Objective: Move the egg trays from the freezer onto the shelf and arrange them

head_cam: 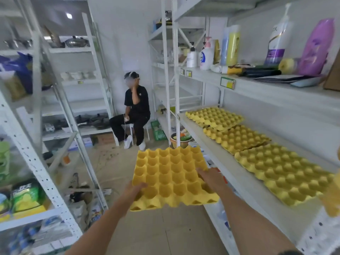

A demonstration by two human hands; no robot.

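I hold an empty yellow egg tray (171, 173) flat over the aisle floor, just left of the shelf. My left hand (135, 188) grips its near left edge. My right hand (209, 178) grips its right side. On the white shelf (239, 173) to the right lie three yellow egg trays in a row: a far one (215, 117), a middle one (237, 138) and a near one (283, 172), each overlapping its neighbour a little. Another yellow piece (333, 196) shows at the right edge. The freezer is out of view.
Bottles of soap and shampoo (276, 39) stand on the shelf above the trays. A person in black (135, 109) sits on a stool at the far end of the aisle. White racks with pans and packets (27, 196) line the left side. A green basket (158, 131) sits on the floor.
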